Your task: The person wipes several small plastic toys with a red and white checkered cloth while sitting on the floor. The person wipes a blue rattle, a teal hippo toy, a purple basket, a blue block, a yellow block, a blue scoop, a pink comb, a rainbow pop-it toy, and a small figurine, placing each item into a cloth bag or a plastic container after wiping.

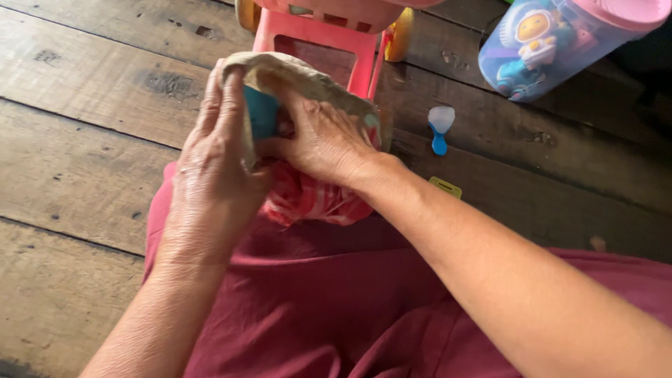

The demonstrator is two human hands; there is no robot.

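Maroon cloth lap [315, 308] | left hand [213, 175], right hand [325, 143] grip beige fabric pouch [308, 80]

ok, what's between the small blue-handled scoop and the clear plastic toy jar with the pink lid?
Only bare dark wooden floorboards lie between the small blue-handled scoop and the clear plastic toy jar with the pink lid, seen in the head view.

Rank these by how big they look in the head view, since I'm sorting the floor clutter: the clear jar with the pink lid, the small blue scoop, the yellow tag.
1. Jar, cut off by the frame
2. Scoop
3. Tag, partly hidden behind the right arm, so unsure against the scoop
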